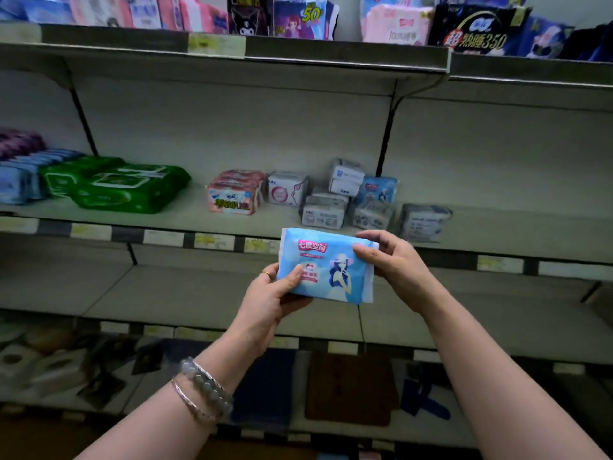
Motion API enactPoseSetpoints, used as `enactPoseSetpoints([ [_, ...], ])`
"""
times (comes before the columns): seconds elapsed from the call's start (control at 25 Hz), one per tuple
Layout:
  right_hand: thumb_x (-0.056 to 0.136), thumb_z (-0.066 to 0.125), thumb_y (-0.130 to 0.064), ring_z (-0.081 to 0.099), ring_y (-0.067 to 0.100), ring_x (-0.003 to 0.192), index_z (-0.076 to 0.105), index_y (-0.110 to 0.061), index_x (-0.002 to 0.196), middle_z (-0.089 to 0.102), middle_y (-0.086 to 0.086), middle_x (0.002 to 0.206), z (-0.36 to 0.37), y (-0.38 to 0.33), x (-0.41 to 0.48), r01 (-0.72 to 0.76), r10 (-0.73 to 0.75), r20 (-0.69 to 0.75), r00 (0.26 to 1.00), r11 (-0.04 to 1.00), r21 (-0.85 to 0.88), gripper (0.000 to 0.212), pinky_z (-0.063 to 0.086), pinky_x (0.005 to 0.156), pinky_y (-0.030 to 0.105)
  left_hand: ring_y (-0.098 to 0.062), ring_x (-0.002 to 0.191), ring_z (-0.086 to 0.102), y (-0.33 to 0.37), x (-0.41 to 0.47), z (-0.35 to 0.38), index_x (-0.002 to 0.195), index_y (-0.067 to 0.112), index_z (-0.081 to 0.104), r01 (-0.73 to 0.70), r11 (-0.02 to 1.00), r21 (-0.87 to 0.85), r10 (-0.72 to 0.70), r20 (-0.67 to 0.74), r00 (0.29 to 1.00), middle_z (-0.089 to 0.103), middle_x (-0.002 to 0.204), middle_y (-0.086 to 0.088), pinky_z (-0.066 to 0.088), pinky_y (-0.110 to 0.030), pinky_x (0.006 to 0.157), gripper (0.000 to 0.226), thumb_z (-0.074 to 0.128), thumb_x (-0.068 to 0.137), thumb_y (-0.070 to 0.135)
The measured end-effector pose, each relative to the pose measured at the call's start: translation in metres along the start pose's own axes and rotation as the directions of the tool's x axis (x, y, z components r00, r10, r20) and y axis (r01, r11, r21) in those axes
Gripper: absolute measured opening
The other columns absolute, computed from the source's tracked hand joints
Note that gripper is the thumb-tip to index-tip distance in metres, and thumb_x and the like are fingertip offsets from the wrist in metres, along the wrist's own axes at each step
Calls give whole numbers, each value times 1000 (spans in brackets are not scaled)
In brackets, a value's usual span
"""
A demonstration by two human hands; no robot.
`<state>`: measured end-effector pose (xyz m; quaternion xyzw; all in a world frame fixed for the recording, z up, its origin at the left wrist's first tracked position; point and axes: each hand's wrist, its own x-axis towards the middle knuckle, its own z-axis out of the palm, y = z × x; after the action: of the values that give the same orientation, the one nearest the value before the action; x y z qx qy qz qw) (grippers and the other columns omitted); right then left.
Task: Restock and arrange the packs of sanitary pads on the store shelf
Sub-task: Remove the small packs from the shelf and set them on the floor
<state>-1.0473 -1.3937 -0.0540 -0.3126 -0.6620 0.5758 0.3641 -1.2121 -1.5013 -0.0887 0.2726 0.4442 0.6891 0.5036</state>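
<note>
Holding a blue pack [326, 265] in mid-air at the centre of the frame, just below and in front of the lip of the middle shelf [497, 224], not yet on it. Gripped at its lower left corner by the left hand [275, 297], thumb laid over the printed face; pinched at its upper right edge by the right hand [394, 260], fingers curled round the wrapper. Best kept face-forward and level, held lightly so as not to crush the soft wrapper. Probably meant for the spot beside the matching blue pack [379, 189] right of centre, behind the loose grey packs [323, 212]; worth straightening those first. Further left, pink packs [234, 194] and green packs [122, 187]; no need to disturb them
</note>
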Motion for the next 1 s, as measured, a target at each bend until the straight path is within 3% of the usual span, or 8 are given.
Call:
enactPoseSetpoints([
  [0.16,83,64,-10,67,5,70,61,-10,92,69,0,80,5,14,-40,-42,41,-49,998,999,-21,10,53,61,18,-14,80,69,-25,-30,-11,106,9,54,126,992,-12,-126,0,992,69,96,-7,57,-26,62,23,59,86,17],
  [0.36,84,62,-6,66,9,65,61,-6,89,70,-3,70,-18,17,-71,-78,80,-125,989,997,25,5,48,58,19,-14,86,66,-39,-50,1,112,10,57,141,975,172,-155,68,986,68,104,-7,53,-23,61,50,69,67,29],
  [0.68,87,62,-11,68,11,74,62,-4,95,70,7,85,-85,60,-118,-184,193,-157,969,981,68,11,54,61,19,-10,82,66,-103,-60,51,105,14,62,223,925,309,-239,16,971,70,97,-1,51,-18,60,26,65,80,22],
  [1.0,86,62,-9,62,19,84,64,-16,90,67,8,92,-119,132,-123,-288,295,-109,949,954,79,9,50,81,33,-6,79,66,-178,-60,58,98,20,63,278,905,322,-266,-81,961,71,92,4,51,-19,63,16,65,82,17],
])
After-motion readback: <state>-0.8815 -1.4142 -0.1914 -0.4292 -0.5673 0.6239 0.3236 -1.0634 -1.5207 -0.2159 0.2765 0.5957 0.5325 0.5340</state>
